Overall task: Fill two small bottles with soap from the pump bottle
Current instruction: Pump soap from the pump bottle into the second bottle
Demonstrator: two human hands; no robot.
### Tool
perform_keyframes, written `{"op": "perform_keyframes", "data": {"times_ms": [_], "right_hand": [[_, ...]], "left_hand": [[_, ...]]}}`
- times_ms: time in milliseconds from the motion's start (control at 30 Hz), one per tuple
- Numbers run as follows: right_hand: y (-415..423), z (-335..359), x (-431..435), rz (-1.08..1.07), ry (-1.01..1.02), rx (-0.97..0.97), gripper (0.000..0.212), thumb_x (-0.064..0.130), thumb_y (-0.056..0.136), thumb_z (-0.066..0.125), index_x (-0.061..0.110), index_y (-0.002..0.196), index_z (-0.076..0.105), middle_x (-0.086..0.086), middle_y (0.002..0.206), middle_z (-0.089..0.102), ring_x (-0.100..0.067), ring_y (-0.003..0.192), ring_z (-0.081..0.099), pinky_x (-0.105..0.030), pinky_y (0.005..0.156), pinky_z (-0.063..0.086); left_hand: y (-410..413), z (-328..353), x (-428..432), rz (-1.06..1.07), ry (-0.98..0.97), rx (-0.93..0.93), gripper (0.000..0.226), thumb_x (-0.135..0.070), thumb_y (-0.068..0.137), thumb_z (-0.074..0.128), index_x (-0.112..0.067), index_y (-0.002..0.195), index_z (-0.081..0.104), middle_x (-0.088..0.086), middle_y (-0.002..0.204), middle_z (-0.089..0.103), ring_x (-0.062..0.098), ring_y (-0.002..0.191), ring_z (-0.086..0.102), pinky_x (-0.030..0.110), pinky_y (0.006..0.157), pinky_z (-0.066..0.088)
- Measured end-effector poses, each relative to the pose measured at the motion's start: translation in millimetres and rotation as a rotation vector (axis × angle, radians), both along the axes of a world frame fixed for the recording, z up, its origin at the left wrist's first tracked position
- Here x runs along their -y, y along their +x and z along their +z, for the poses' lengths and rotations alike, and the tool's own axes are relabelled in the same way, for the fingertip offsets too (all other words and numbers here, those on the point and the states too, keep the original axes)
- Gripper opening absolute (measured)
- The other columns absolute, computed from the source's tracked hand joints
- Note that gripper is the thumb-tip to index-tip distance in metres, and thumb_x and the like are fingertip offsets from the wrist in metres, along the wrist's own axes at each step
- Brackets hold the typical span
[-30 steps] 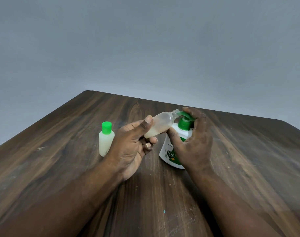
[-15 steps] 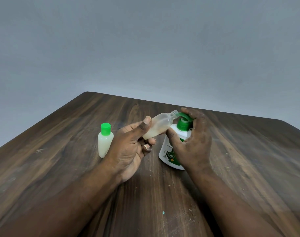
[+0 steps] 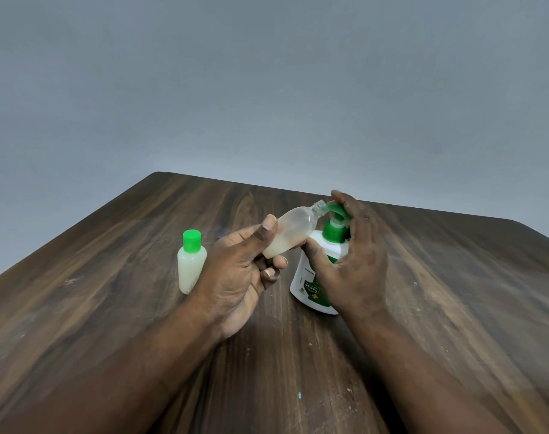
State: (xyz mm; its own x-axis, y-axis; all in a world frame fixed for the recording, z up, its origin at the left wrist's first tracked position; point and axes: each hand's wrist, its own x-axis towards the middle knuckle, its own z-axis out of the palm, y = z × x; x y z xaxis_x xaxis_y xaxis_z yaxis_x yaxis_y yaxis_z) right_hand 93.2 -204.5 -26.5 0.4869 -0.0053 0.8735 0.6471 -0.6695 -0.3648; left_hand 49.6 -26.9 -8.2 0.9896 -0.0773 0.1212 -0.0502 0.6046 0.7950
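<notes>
A dark, wood-grain table [image 3: 110, 308] carries everything. Right of centre on it stands the white plastic pump bottle [image 3: 309, 278]. The right hand [image 3: 357, 264] wraps it from the right, with its fingers [image 3: 359, 213] curled over the green pump head [image 3: 337, 210] and the thumb pressed on the white shoulder.

The left hand [image 3: 235, 277] pinches the uncapped clear small bottle [image 3: 293, 230], thumb above and fingertips below, clear of the table. This bottle's long axis slants from its base by the left thumb up and rightward to its neck, and its mouth meets the pump's spout. Pale soap fills only its lower part.

Just left of the left hand stands the second small bottle [image 3: 190, 267], green-capped, full of pale soap and untouched.

Compared with half a second ago, both grips and the slant are much the same. Slightly more stem seems to show under the pump head, so it looks risen, and the right hand is placed to press again.
</notes>
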Motion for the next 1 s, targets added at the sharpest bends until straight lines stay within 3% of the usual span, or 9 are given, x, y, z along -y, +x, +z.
{"op": "perform_keyframes", "data": {"times_ms": [200,500,767,1000], "right_hand": [[1.0,-2.4,-1.1,-0.018,0.017,0.003,0.062,0.036,0.083,0.086,0.015,0.134,0.059,0.003,0.126,0.063,-0.007,0.11,0.059,-0.005,0.094,0.039],[1.5,-2.9,-0.9,-0.033,0.003,0.024,0.072,0.032,0.081,0.091,0.018,0.14,0.053,0.006,0.13,0.059,-0.004,0.112,0.056,-0.003,0.094,0.038],[2.4,-3.8,-1.5,-0.017,0.028,0.022,0.063,0.032,0.082,0.088,0.016,0.134,0.057,0.005,0.125,0.061,-0.007,0.107,0.059,-0.006,0.091,0.041],[1.7,-4.3,-2.4,-0.025,0.02,0.019,0.071,0.028,0.08,0.092,0.015,0.139,0.056,0.0,0.131,0.063,-0.013,0.112,0.062,-0.008,0.095,0.043]], "left_hand": [[0.6,-1.2,-0.9,0.001,0.004,-0.017,0.045,-0.034,0.092,0.069,0.0,0.122,0.067,0.036,0.128,0.062,0.009,0.06,0.055,0.017,0.05,0.044],[-0.8,1.8,0.9,0.0,-0.001,-0.018,0.044,-0.034,0.09,0.07,-0.001,0.119,0.069,0.036,0.13,0.061,0.008,0.058,0.055,0.016,0.049,0.042],[-0.4,1.2,0.7,0.0,0.0,-0.024,0.038,-0.035,0.088,0.07,-0.004,0.11,0.072,0.027,0.113,0.072,0.008,0.057,0.054,0.016,0.049,0.041],[-1.8,1.3,0.8,-0.01,-0.001,-0.019,0.039,-0.035,0.089,0.07,-0.004,0.112,0.071,0.035,0.129,0.061,0.008,0.058,0.055,0.016,0.05,0.041]]}}
